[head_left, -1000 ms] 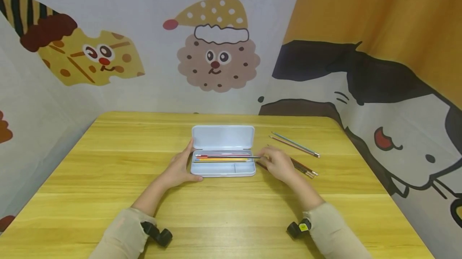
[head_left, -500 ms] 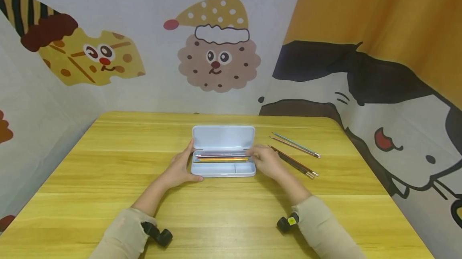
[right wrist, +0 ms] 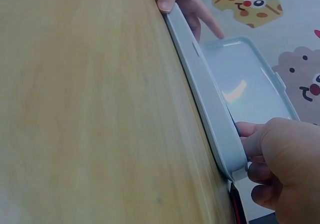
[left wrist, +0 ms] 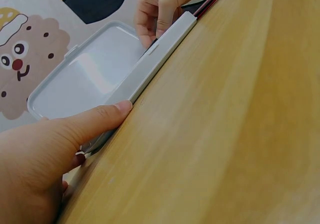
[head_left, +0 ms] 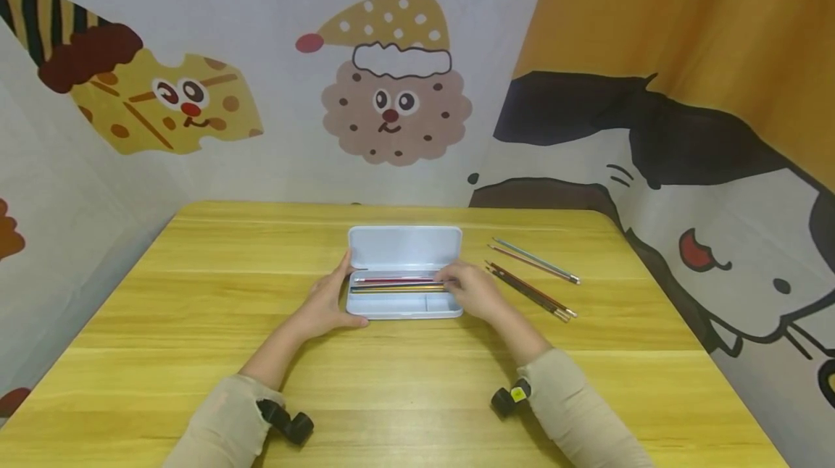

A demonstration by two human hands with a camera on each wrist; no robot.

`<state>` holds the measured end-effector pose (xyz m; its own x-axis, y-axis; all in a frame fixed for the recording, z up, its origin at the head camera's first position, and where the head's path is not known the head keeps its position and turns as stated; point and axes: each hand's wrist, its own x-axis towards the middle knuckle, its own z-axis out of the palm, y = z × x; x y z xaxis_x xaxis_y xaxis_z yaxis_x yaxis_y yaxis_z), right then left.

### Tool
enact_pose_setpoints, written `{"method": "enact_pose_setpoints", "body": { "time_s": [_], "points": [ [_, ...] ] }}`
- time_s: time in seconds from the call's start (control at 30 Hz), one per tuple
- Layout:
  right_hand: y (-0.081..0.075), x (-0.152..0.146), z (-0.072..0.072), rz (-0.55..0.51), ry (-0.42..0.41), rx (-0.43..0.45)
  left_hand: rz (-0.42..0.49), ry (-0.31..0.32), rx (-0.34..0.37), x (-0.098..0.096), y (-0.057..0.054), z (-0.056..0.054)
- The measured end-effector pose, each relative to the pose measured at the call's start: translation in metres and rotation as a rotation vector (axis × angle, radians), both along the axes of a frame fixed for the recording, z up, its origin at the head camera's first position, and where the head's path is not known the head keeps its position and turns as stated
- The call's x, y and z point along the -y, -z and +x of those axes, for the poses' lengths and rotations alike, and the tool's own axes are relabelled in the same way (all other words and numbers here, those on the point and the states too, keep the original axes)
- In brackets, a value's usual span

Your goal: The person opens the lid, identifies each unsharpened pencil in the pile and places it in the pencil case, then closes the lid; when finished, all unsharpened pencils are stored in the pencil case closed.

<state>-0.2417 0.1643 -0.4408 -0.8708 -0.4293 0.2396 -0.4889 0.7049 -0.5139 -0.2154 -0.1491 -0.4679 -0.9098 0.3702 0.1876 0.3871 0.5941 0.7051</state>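
Note:
A pale blue pencil case (head_left: 391, 305) lies on the table, its lid (head_left: 404, 247) tipped back. Several pencils (head_left: 398, 285) lie lengthwise in its rear compartment. My left hand (head_left: 320, 307) grips the case's left end, thumb on the front wall and fingers round the side and back. Over the right end of the case, my right hand (head_left: 476, 292) pinches a dark pencil (left wrist: 151, 47) down inside; the fingertips hide most of its end. In the right wrist view the right fingers (right wrist: 255, 141) reach over the case's wall.
Right of the case, several dark and reddish pencils (head_left: 531, 290) lie together on the wooden table (head_left: 404, 395). Behind them rest a blue pencil (head_left: 535, 259) and a reddish one (head_left: 522, 258). A cartoon-printed cloth (head_left: 261, 178) hangs behind the table.
My right hand has moved left from beside the case to over its right end, bringing the dark pencil down among the others. My left hand has stayed at the left end.

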Motion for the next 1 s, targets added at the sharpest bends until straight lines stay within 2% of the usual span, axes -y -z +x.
{"method": "enact_pose_setpoints", "body": {
  "time_s": [0.5, 0.8, 1.0],
  "points": [
    [-0.001, 0.001, -0.002, 0.041, 0.006, -0.012, 0.002, 0.001, -0.005, 0.0, -0.002, 0.0],
    [-0.007, -0.003, 0.001, -0.004, -0.011, -0.004, -0.001, 0.0, -0.003, -0.001, -0.003, 0.001],
    [-0.019, -0.006, 0.003, -0.053, -0.016, -0.059, -0.002, 0.005, 0.002, -0.001, -0.004, 0.001]
  ]
}}
